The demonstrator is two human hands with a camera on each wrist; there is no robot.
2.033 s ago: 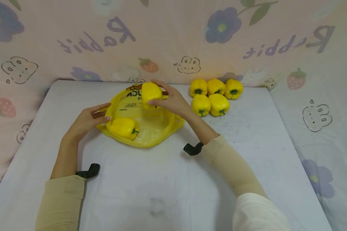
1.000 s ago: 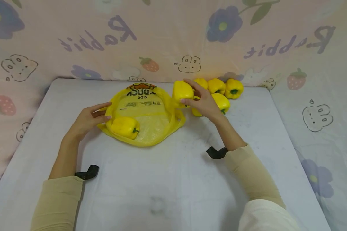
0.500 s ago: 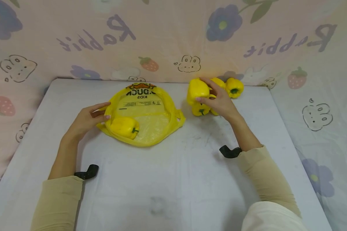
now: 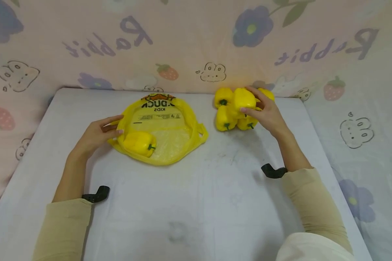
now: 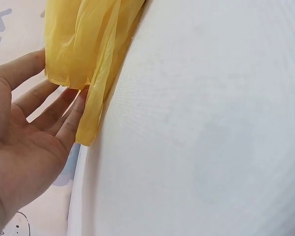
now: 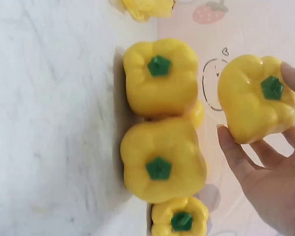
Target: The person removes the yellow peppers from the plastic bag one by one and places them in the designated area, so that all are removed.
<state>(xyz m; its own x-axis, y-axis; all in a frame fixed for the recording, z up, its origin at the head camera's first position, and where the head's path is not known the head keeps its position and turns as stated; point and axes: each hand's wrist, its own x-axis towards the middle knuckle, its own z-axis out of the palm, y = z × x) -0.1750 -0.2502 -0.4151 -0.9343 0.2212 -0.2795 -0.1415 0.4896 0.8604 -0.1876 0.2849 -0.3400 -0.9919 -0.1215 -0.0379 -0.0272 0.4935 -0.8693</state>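
My right hand (image 4: 269, 115) grips a yellow bell pepper (image 4: 244, 100), held above the group of other peppers. In the right wrist view that held pepper (image 6: 258, 98) shows its green stem and hangs apart from two front peppers. My left hand (image 4: 96, 135) touches the left edge of a yellow plastic bag (image 4: 185, 145), its fingers spread and loosely bent. The left wrist view shows the fingers against the yellow bag (image 5: 78, 49). Another yellow pepper (image 4: 138, 142) lies on its side inside the bag's left part, stem toward the right.
Several peppers stand at the back right, among them a front-left one (image 4: 224, 119) and a back-left one (image 4: 223, 97); the held pepper and hand partly hide others. A white table (image 4: 170, 203) lies below, with a printed curtain (image 4: 189, 43) right behind it.
My right hand has carried the pepper rightward, from over the bag to over the pepper group. The left hand, the bag and the pepper inside it stay nearly in place.
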